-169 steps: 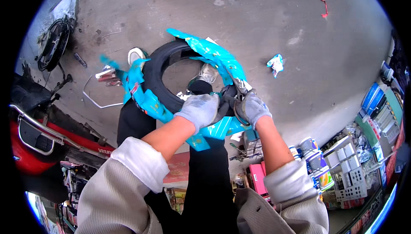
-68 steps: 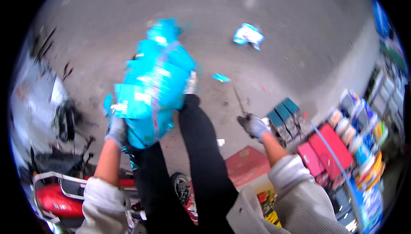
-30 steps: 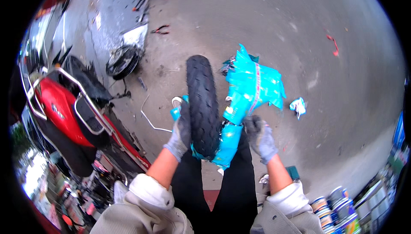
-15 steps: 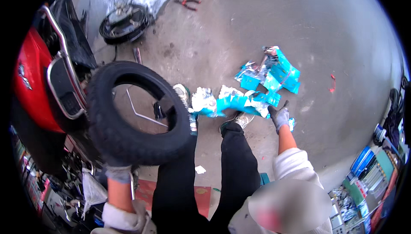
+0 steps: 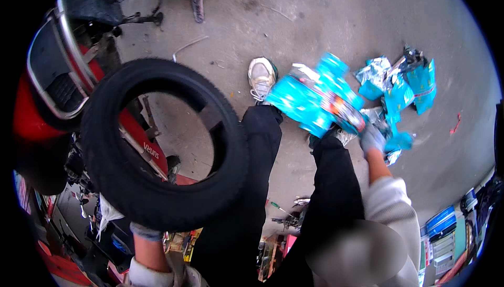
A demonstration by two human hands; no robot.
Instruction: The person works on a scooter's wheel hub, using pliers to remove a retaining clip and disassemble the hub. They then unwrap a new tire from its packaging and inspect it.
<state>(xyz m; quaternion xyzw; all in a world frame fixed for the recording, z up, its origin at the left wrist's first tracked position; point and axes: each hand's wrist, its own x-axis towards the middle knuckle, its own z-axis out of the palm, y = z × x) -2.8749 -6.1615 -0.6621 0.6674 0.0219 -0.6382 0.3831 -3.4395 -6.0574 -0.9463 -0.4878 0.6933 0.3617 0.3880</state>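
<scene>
A black tyre (image 5: 100, 145) hangs tilted at my left side, in front of my left leg. Beneath its lower edge my gloved left hand (image 5: 146, 231) supports it, the fingers hidden by the rubber. To the right, my gloved right hand (image 5: 372, 139) is closed on a strip of shiny turquoise wrapping (image 5: 299, 101), smeared by motion above my feet. More torn turquoise wrapping (image 5: 424, 85) with silvery insides lies on the floor beyond that hand.
A red motorbike (image 5: 39, 114) with a chrome rail stands close on my left. A dark tube-like piece (image 5: 197, 7) and a bent pale rod (image 5: 189, 46) lie ahead. A small red scrap (image 5: 455, 123) is on the floor at right. Behind me lies a screwdriver (image 5: 281, 208).
My right hand has taken hold of turquoise wrapping and lifted it off the floor. The tyre stays in my left hand, now tipped more face-up. The view has shifted, leaving the pliers and wheel rim out.
</scene>
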